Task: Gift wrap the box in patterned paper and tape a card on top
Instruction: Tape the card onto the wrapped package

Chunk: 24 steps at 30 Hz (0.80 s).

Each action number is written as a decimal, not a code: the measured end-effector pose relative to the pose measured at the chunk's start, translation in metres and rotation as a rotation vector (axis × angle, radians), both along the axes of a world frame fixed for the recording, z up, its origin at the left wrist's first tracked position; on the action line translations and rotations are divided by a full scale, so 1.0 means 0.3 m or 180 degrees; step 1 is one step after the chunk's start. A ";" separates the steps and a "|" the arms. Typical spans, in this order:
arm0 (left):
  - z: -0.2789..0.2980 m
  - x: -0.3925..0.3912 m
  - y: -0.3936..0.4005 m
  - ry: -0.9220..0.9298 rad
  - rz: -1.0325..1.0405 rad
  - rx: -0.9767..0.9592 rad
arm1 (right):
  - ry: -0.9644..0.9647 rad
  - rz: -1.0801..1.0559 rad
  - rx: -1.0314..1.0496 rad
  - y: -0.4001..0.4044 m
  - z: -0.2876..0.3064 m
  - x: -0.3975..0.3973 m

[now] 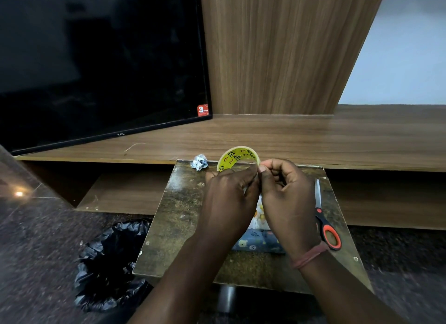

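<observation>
A roll of clear tape with a yellow printed core (237, 157) is held up above the small worn table (178, 217). My left hand (229, 200) grips the roll from below. My right hand (287, 198) pinches at the roll's edge with thumb and forefinger, right beside the left fingertips. Under both hands lies the box wrapped in dark blue patterned paper (257, 241), mostly hidden by my wrists. A pale card or paper with small pictures (260, 215) shows between my hands on top of it.
Scissors with orange and black handles (325, 224) lie on the table's right side. A crumpled paper scrap (199, 162) sits at the table's far edge. A bin lined with a black bag (111, 263) stands on the floor at left. Behind are a wooden shelf (313, 135) and a TV (96, 63).
</observation>
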<state>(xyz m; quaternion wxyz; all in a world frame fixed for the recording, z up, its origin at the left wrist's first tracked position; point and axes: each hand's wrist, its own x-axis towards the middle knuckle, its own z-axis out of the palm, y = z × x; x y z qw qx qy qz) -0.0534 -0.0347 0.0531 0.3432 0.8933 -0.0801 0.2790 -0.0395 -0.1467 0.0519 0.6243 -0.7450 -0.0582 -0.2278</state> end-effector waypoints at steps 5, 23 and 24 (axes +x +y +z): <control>-0.011 0.006 -0.002 0.0006 -0.0117 -0.0199 | -0.0191 0.0040 -0.0255 -0.005 -0.014 0.010; -0.007 0.016 0.012 0.0431 -0.0164 -0.1044 | -0.0132 -0.0045 -0.0260 -0.006 -0.010 0.006; -0.012 0.020 0.011 0.0427 -0.0148 -0.1028 | -0.0159 -0.0051 -0.0248 -0.005 -0.009 0.006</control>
